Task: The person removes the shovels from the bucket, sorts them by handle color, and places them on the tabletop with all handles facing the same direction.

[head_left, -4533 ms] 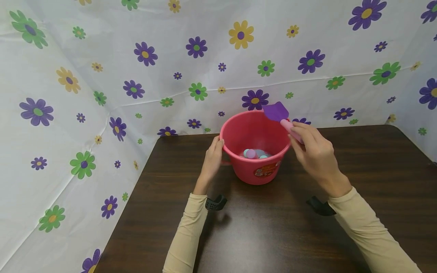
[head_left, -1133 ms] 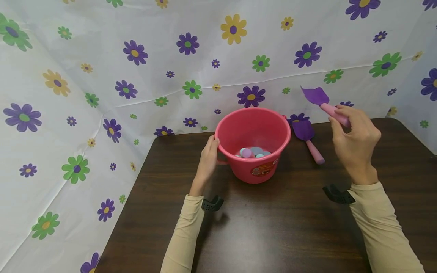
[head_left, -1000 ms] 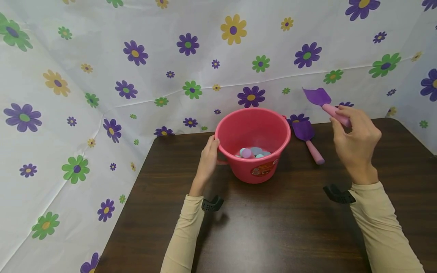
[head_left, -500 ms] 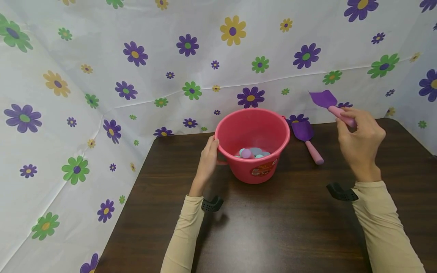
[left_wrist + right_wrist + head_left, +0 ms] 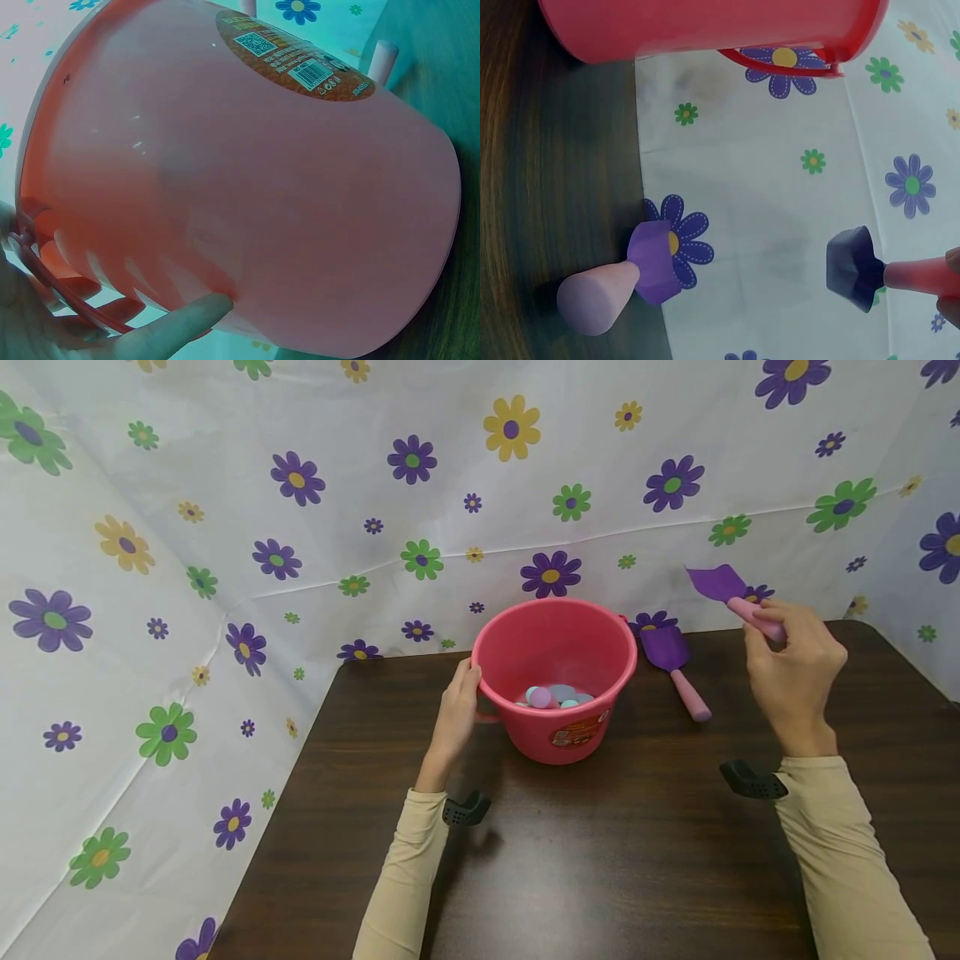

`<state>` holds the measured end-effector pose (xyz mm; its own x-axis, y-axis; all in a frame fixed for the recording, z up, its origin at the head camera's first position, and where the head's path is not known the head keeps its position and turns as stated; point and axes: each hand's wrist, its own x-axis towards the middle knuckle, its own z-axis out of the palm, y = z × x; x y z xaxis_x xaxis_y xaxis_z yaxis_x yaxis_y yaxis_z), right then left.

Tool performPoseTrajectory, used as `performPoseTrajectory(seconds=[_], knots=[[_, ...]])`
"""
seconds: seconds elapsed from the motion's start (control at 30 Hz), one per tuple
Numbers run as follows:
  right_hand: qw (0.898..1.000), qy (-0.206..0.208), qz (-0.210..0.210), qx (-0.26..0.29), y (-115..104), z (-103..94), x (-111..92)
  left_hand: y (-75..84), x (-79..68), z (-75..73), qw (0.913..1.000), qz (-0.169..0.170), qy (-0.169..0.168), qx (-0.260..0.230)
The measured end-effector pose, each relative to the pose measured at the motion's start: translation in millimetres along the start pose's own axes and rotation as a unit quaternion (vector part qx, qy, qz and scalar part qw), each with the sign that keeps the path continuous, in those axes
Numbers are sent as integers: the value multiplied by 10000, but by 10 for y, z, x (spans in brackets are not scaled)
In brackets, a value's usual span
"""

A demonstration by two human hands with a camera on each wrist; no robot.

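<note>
A pink bucket (image 5: 555,733) stands upright on the table. My left hand (image 5: 454,714) grips its left side near the rim; in the left wrist view the thumb (image 5: 187,322) lies on the outer wall near the thin bucket handle (image 5: 64,292). My right hand (image 5: 795,668) pinches the pink handle of a toy shovel (image 5: 717,582), held in the air right of the bucket with its purple blade to the left. A second toy shovel (image 5: 688,693) like it lies on the table, blade toward the back. Several small rounded pieces (image 5: 542,697), lilac, mint and grey, lie inside the bucket.
The dark wooden table (image 5: 585,868) ends at a white flowered sheet (image 5: 330,543) hanging behind and on the left. Black wrist mounts (image 5: 752,780) sit on both wrists. A label (image 5: 579,732) faces front on the bucket.
Earlier my right hand held a shovel over the bucket's right rim; now it holds one farther right, lately drifting slightly right and down. Another shovel now shows on the table. My left hand stays.
</note>
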<state>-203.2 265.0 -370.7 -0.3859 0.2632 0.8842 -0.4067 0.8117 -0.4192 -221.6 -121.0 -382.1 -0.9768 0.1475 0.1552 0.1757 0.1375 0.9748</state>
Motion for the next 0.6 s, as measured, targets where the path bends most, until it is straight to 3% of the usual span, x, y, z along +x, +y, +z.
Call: performPoseTrajectory(seconds=[0.6], knots=[[9991,-10,407,-92,159,61,-73,-27,13,3,10000,25,-13,2]])
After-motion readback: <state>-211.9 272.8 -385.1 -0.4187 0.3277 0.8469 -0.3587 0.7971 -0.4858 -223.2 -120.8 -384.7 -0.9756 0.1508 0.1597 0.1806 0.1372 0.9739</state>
